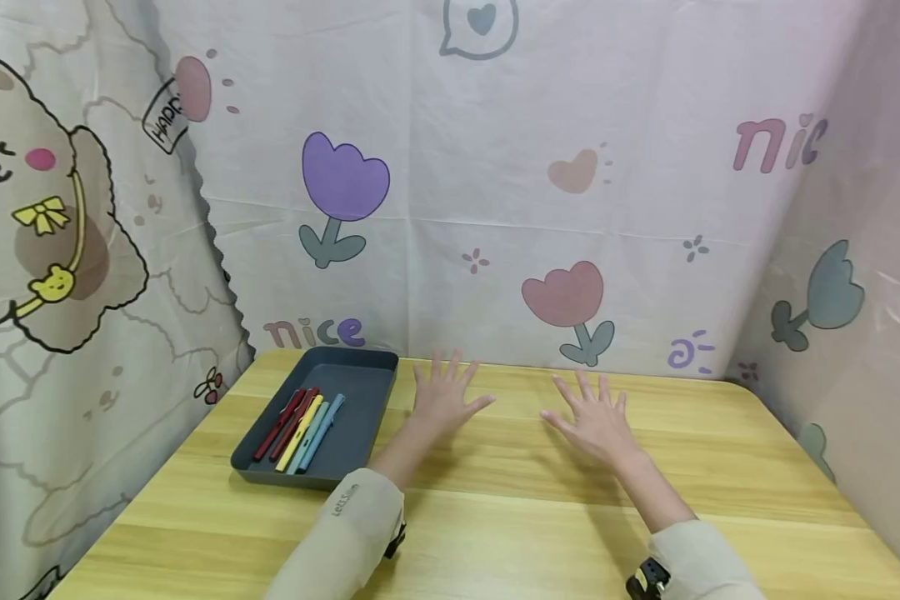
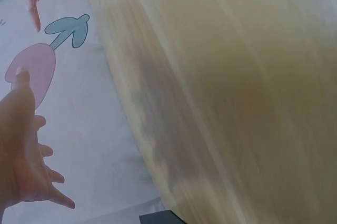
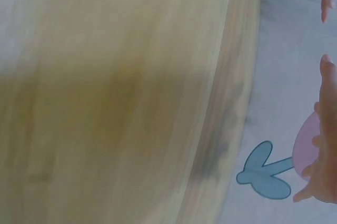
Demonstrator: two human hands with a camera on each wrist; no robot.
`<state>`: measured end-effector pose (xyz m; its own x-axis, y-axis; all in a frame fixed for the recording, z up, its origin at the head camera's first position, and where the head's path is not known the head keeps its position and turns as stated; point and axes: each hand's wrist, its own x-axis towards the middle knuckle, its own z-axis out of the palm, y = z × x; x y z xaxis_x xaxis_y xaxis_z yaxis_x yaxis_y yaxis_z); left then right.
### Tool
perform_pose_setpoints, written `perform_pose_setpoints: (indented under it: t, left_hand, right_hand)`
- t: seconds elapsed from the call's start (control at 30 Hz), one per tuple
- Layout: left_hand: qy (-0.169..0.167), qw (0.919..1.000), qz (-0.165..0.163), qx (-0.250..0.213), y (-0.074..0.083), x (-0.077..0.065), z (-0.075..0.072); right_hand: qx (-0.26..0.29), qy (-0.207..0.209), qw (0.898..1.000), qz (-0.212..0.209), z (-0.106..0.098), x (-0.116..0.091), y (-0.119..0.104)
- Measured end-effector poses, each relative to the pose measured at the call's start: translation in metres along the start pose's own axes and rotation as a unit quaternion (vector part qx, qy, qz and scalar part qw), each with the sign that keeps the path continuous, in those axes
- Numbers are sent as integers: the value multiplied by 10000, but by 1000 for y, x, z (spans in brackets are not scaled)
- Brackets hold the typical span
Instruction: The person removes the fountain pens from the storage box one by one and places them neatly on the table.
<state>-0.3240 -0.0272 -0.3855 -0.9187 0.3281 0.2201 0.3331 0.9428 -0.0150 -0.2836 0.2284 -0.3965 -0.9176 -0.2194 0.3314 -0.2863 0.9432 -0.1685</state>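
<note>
Both hands are held out over the wooden table with fingers spread and nothing in them. My left hand (image 1: 441, 402) is just right of a dark grey tray (image 1: 367, 392). My right hand (image 1: 596, 423) is farther right, its thumb pointing toward the left one. Inside the tray, along its left side, several pens lie side by side: dark red pens (image 1: 281, 423), a yellow pen (image 1: 298, 433) and light blue pens (image 1: 322, 433). In the left wrist view the left hand (image 2: 21, 150) shows at the left edge; in the right wrist view the right hand (image 3: 327, 134) is at the right edge.
The light wooden table (image 1: 495, 533) reaches back to a printed cloth (image 1: 450, 292) with flowers and hearts. More cloth hangs along the left and right sides. A tray corner (image 2: 160, 217) shows at the bottom of the left wrist view.
</note>
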Motion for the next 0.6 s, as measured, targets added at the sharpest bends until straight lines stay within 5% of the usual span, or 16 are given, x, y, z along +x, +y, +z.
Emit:
perform_pose_setpoints:
  t: [0.23, 0.6]
  left_hand:
    - [183, 9975, 3, -689, -25, -13, -16]
    - [424, 9927, -195, -1111, -103, -43, -31]
  right_hand:
    - [246, 29, 9997, -86, -2, 6, -27]
    - [623, -58, 9970, -458, 11, 17, -75]
